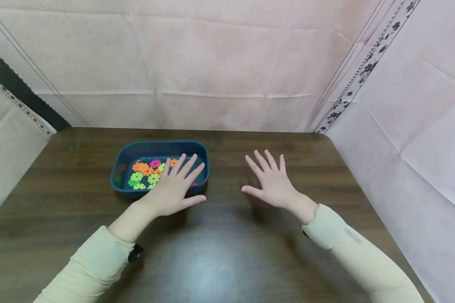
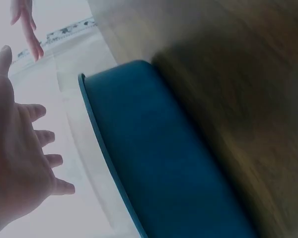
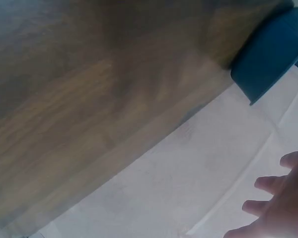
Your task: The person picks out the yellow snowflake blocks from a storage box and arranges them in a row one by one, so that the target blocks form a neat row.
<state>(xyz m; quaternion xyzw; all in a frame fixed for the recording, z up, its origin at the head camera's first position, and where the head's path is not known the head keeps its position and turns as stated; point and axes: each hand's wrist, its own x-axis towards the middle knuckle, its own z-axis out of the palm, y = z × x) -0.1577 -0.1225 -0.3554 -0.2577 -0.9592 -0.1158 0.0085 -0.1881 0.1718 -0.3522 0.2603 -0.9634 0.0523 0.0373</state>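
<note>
A dark blue plastic basin [image 1: 136,148] sits on the table left of centre, with several flower-shaped pieces [image 1: 137,176] in orange, green, yellow-green and pink on its floor. Above its near right side my left hand [image 1: 170,189] hovers, fingers spread straight, holding nothing. The hand covers part of the pieces in the head view. In the left wrist view the basin's outer wall [image 2: 144,134] stands beside the open palm [image 2: 15,158]. My right hand [image 1: 274,185] is held over the table to the right of the basin, fingers spread and nothing in it.
The brown wooden table [image 1: 220,252] spreads out under both arms. Pale cloth sheets [image 1: 212,63] hang behind its far edge and along both sides, the right one [image 1: 413,105] with a dark floral border. Light sleeves cover both forearms.
</note>
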